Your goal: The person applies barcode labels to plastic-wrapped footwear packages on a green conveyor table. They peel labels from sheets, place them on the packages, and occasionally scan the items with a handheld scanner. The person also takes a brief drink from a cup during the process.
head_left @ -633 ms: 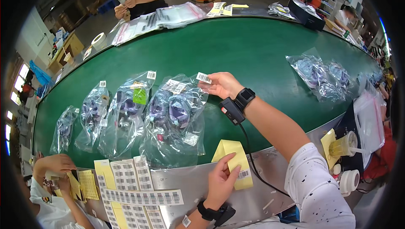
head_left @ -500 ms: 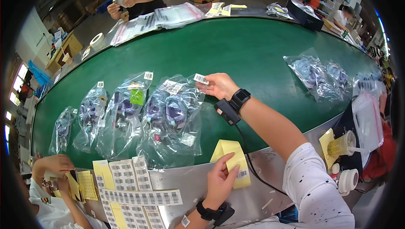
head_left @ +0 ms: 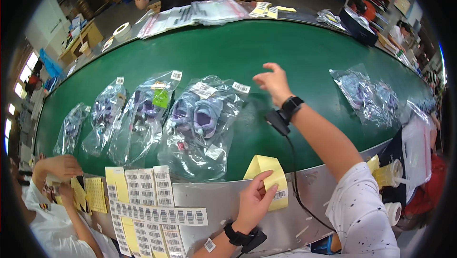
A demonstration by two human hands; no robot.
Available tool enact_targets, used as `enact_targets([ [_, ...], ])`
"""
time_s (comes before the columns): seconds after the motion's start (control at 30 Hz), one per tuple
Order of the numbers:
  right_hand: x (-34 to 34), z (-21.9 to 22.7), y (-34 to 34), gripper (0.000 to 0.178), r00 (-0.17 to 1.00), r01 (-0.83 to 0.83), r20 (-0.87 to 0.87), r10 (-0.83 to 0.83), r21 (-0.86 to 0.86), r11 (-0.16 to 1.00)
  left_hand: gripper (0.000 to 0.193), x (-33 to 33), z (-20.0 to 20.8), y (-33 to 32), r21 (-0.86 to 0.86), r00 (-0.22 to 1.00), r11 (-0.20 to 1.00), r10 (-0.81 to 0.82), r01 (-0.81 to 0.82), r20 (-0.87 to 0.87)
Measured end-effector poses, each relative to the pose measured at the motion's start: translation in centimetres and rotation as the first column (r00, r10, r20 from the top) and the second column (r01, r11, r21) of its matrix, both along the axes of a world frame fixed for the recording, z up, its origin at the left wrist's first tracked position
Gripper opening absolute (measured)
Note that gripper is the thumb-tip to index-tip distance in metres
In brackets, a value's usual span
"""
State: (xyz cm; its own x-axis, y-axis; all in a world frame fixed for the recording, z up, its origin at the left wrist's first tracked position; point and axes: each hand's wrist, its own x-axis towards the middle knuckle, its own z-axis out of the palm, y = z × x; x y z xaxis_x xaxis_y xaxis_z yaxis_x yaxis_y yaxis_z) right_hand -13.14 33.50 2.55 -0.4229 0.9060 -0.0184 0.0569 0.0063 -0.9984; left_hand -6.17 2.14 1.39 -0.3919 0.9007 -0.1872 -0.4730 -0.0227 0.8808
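My left hand (head_left: 256, 200) pinches a folded yellow strip of label backing (head_left: 267, 175) with a barcode label on its lower part. To the right of the bagged shoes, my right hand (head_left: 274, 83) is raised over the green surface, fingers apart and nothing in them. Nearest to it lies a clear plastic bag (head_left: 216, 155) holding a pair of blue and purple children's shoes (head_left: 205, 117). A white barcode label (head_left: 241, 87) sticks to that bag's upper right corner. More bagged shoes (head_left: 145, 103) lie in a row to its left, with labels at their top corners.
Sheets of barcode labels (head_left: 143, 189) lie on the metal edge (head_left: 200, 194). Other bagged shoes (head_left: 357, 89) rest on the right of the green belt (head_left: 285, 37). A drink cup (head_left: 389, 173) stands at right. Co-workers are at far side and lower left; plastic bags (head_left: 195, 14) lie beyond.
My right hand has let go of the barcode label at the bag's corner and moved right and up. The left hand still holds the yellow strip. The whole view has shifted slightly.
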Motion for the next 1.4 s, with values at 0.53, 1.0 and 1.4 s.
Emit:
enact_targets([
  [0.53,-5.2,3.7,-7.8,0.035,0.710,-0.690,0.499,0.497,0.632,0.353,0.035,-0.7,2.1,-0.7,-0.089,0.982,0.996,-0.039,0.023,-0.182],
  [1.0,33.9,1.8,24.5,0.069,0.459,0.090,0.719,-0.522,0.547,0.832,0.032,3.3,2.7,6.2,-0.109,0.977,0.987,0.095,-0.117,-0.189],
  [1.4,19.9,1.3,4.2,0.053,0.896,0.225,0.258,-0.361,0.437,0.871,0.037,-3.7,7.4,-3.8,-0.132,0.971,0.991,-0.047,0.016,-0.236],
])
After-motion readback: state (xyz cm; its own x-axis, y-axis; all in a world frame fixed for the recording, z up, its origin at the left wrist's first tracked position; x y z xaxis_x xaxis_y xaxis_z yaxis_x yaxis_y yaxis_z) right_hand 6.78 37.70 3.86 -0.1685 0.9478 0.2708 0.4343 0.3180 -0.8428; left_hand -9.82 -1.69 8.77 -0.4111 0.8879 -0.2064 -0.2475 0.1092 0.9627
